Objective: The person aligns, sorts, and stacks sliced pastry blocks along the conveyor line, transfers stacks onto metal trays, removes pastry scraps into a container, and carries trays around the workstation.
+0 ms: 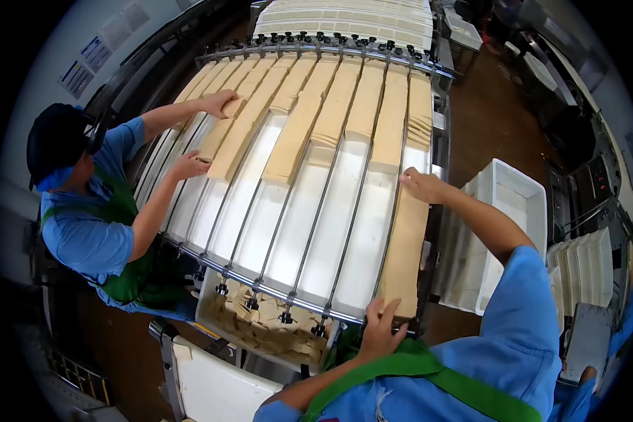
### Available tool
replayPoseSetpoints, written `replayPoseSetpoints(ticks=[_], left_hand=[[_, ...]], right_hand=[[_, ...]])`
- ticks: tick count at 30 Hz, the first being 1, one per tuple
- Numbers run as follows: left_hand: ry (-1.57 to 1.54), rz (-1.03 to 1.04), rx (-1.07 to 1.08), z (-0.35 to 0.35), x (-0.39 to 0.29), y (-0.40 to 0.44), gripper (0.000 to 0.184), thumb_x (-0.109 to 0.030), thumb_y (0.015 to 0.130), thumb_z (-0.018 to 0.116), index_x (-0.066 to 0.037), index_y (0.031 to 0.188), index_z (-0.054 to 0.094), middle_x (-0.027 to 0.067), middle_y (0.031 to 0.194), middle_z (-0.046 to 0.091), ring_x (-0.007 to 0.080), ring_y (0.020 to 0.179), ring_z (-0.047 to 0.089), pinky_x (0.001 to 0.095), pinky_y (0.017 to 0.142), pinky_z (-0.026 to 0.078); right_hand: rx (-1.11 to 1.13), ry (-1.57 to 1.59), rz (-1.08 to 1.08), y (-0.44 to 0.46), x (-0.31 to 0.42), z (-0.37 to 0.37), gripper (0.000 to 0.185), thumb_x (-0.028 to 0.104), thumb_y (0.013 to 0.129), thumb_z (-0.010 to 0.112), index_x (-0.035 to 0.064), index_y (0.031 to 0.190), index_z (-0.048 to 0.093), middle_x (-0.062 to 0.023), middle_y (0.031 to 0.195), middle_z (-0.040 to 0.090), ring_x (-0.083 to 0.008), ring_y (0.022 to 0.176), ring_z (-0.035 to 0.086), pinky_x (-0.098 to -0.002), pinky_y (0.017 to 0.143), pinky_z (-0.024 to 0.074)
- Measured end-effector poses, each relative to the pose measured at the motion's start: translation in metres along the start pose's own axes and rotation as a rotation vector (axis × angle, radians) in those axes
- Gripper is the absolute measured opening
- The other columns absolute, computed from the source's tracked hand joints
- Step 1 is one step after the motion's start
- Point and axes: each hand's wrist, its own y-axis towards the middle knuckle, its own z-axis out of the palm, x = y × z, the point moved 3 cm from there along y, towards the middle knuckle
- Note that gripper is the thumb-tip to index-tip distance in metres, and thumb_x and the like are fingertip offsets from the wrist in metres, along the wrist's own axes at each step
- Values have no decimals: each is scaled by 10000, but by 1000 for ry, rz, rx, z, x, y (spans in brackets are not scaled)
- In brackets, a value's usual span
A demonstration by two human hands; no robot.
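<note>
A long row of thin tan dough-like sheets [405, 243], packed on edge, lies in the rightmost lane of the white slatted table. At its far end is my right hand [423, 186], thumb and fingers closed against the row. My left hand [381, 329] holds the near end, close to the table's front rail, with fingers bent round the corner. Just beyond my right hand, in the same lane, some sheets [419, 123] lean over. The neighbouring lane holds another row [389, 133], which ends partway down.
Metal divider rods [315, 211] separate the lanes, with a knobbed rail [323, 48] across the far end. At left, a co-worker [95, 211] handles a row. Scraps fill a bin [260, 320] below the front edge. White crates [511, 232] stand at right.
</note>
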Motion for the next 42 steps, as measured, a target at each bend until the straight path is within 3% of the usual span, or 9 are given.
replayPoseSetpoints(ticks=[2, 5, 7, 14, 18, 23, 28, 31, 42], left_hand=[[-24, -2, -34, 12, -1, 33, 564, -183, 763, 712, -91, 1254, 453, 260, 1280, 292, 452, 1108, 437, 418, 900, 427], [-208, -111, -166, 34, 16, 77, 412, -133, 830, 620, -37, 1197, 461, 258, 1194, 338, 439, 1042, 448, 438, 879, 416], [-68, 16, -254, 36, 15, 97, 347, -104, 877, 560, -28, 1198, 452, 229, 1153, 348, 357, 925, 507, 370, 784, 470], [-174, -37, -239, 53, 12, 127, 507, 67, 799, 423, -83, 1282, 387, 307, 1273, 260, 460, 1002, 488, 440, 847, 439], [-135, 47, -282, 77, 31, 168, 572, 97, 754, 414, -91, 1294, 382, 309, 1279, 253, 477, 1026, 469, 442, 888, 418], [-378, 10, -230, 7, 15, 156, 559, 109, 728, 374, -78, 1254, 410, 210, 1211, 334, 403, 1086, 442, 365, 936, 388], [-259, 72, -950, -137, 56, 29, 513, 128, 713, 402, -49, 1193, 436, 186, 1212, 348, 374, 1161, 406, 327, 951, 360], [34, -177, -1288, -173, 112, -80, 566, 100, 737, 442, -70, 1275, 410, 226, 1318, 303, 394, 1231, 329, 373, 1025, 295], [462, -1055, -2597, -62, 171, -587, 277, -31, 837, 499, 36, 1105, 481, 152, 984, 509, 257, 913, 515, 350, 841, 422]], right_hand=[[-207, -342, 6, 35, -16, -12, 615, 507, 935, 235, 7, 1234, 434, -260, 1090, 587, -439, 1063, 524, -494, 922, 389], [-299, -308, 115, 53, -8, -46, 562, 443, 943, 247, -9, 1015, 573, -261, 1078, 584, -426, 1015, 553, -513, 890, 397], [-323, -176, 142, 76, -26, -53, 599, 469, 934, 258, -24, 1127, 539, -265, 1167, 550, -410, 1118, 510, -498, 973, 340], [-411, -280, 185, 81, -32, -63, 551, 451, 932, 292, 6, 1211, 458, -228, 1346, 394, -359, 1298, 297, -571, 1027, 189], [-848, -486, 136, 56, 31, -63, 465, 297, 869, 521, 78, 1275, 467, -178, 1223, 485, -328, 1163, 430, -502, 964, 289], [-1070, -299, -418, 38, 101, -8, 482, 297, 888, 508, 74, 1308, 435, -167, 1240, 478, -342, 1167, 414, -489, 985, 270], [-645, 86, -784, -17, 226, 87, 439, 221, 900, 493, 20, 1287, 437, -165, 1241, 483, -323, 1168, 416, -425, 1012, 264], [-346, 65, -990, -52, 304, 172, 421, 153, 864, 532, 10, 1253, 456, -168, 1209, 501, -309, 1150, 428, -411, 1011, 265], [895, 13, -1201, -211, 438, 486, 147, 95, 844, 576, -8, 934, 628, -153, 848, 645, -224, 747, 624, -304, 698, 487]])
